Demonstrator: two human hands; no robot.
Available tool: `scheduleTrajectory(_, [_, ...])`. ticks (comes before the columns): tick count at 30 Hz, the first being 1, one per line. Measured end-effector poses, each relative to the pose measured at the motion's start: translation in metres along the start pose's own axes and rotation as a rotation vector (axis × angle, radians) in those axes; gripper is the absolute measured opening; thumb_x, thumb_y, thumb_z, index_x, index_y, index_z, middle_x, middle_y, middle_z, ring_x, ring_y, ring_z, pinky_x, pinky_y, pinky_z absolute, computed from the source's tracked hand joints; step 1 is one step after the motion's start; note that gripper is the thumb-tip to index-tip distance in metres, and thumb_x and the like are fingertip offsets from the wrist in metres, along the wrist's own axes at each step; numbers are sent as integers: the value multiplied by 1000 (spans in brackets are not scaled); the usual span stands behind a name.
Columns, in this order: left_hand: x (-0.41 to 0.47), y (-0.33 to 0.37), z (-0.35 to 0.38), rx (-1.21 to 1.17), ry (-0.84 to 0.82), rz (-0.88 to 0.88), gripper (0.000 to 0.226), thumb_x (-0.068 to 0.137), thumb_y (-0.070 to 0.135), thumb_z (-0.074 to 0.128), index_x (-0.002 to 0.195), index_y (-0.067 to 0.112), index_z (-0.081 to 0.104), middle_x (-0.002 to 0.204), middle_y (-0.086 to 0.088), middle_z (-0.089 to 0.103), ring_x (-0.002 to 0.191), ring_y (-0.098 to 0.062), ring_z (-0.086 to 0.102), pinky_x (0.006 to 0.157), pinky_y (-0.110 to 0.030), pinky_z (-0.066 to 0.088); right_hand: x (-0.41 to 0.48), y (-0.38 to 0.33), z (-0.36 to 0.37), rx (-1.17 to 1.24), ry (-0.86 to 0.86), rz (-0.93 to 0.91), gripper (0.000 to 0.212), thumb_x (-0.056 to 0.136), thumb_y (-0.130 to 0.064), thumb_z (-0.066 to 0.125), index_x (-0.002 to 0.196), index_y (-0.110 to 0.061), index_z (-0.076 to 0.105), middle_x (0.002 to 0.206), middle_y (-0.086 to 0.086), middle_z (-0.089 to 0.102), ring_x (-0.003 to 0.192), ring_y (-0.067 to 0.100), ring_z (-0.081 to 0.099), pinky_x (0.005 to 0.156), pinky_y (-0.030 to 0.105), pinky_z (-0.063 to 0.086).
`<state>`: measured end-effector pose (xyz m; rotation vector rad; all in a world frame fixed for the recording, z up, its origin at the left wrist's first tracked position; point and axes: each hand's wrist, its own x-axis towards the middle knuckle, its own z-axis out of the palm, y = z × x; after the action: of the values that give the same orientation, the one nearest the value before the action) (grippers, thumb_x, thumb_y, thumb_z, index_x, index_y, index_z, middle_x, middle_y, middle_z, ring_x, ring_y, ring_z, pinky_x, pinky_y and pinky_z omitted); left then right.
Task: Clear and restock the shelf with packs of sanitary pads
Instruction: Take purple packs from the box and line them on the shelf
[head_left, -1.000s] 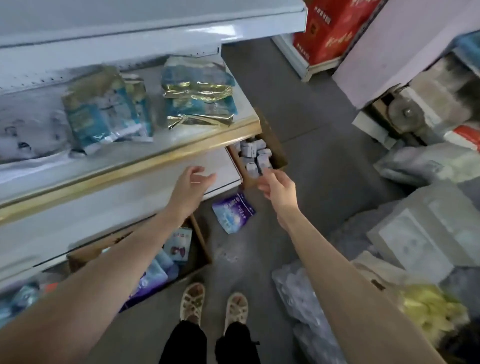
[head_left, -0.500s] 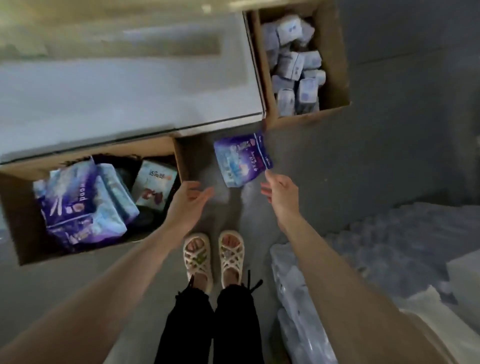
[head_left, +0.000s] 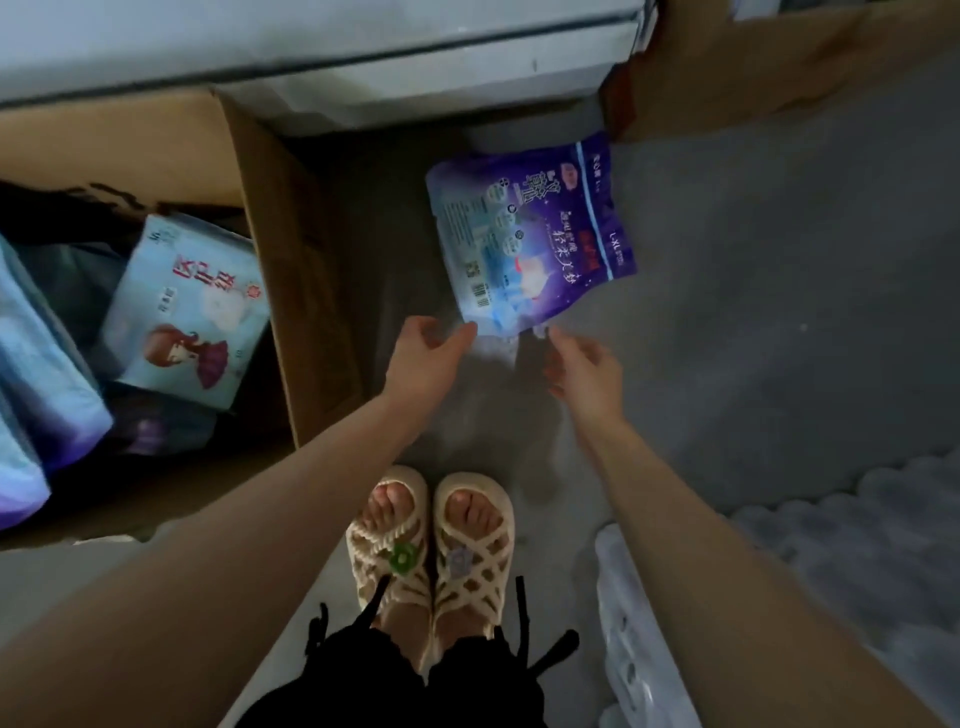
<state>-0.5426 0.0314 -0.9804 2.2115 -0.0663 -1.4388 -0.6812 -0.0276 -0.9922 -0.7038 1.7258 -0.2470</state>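
A purple pack of sanitary pads (head_left: 530, 234) lies on the floor (head_left: 753, 312), just right of a cardboard box (head_left: 291, 260). The left hand (head_left: 431, 353) and right hand (head_left: 584, 369) hover at its near edge, fingers spread, empty. This is likely the pickup step: next they must close on that edge.

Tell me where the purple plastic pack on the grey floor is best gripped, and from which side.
Probably its near edge, approached from the person's side. The purple plastic pack lies flat on the grey floor, that edge facing the open left hand and right hand, so fingers can slide under it.
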Motion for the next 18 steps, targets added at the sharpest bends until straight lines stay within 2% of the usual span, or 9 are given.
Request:
scheduleTrajectory(3, [46,-7,24,-77,40,-4,66,90,39,65,141,12,35,131,-6,50,113,-21,54,96,-33,48,42,13,15,40,-50,-47,20,88,-27,71,76,-15,63,58,-8,58,57,9,49,59,25,40])
scheduleTrajectory(4, [59,-7,32,-115,52,5,68,88,38,68,141,10,35,128,-6,51,110,-20,54,93,-31,48,54,15,19,55,-47,-47,19,89,-25,70,75,-15,63,59,-6,58,55,8,50,57,23,40])
scheduleTrajectory(7, [95,-9,49,-184,105,19,73,80,37,76,135,7,38,125,-11,56,107,-24,60,93,-36,51,86,21,31,55,25,-30,22,86,-27,74,83,-9,62,72,4,64,57,12,57,58,24,47])
scheduleTrajectory(8, [107,-12,55,-187,113,23,70,79,36,78,131,6,41,121,-10,59,104,-23,62,88,-33,53,96,25,36,63,53,-16,26,84,-29,76,84,-8,61,76,6,66,58,15,60,58,24,49])
scheduleTrajectory(11, [125,-17,65,-227,93,23,46,82,28,77,110,9,46,93,0,58,77,-11,58,58,-13,47,115,31,42,56,106,41,34,80,-32,80,90,-6,60,87,11,69,59,15,64,51,20,53])
scheduleTrajectory(12, [128,-20,68,-238,82,28,43,82,26,77,106,11,45,87,2,56,74,-10,57,55,-12,46,117,32,45,81,99,55,33,81,-29,79,92,-5,61,89,11,69,60,15,64,50,19,53])
scheduleTrajectory(14, [133,-23,71,-251,37,23,40,82,22,76,106,11,46,92,-2,59,82,-18,62,70,-26,56,121,31,49,173,77,67,26,83,-20,77,99,-5,63,87,8,68,63,12,63,50,17,54])
scheduleTrajectory(16, [138,-23,69,-297,-22,15,32,84,17,75,107,9,54,99,-7,64,92,-25,66,84,-41,57,123,28,56,272,63,45,19,85,-11,74,100,-7,63,83,4,66,64,10,63,53,18,55])
scheduleTrajectory(18, [138,-19,63,-352,-84,4,22,86,12,72,103,11,59,95,-6,66,90,-24,67,88,-43,56,123,24,58,337,25,5,15,86,-3,71,96,-11,63,84,3,67,67,10,64,59,20,56])
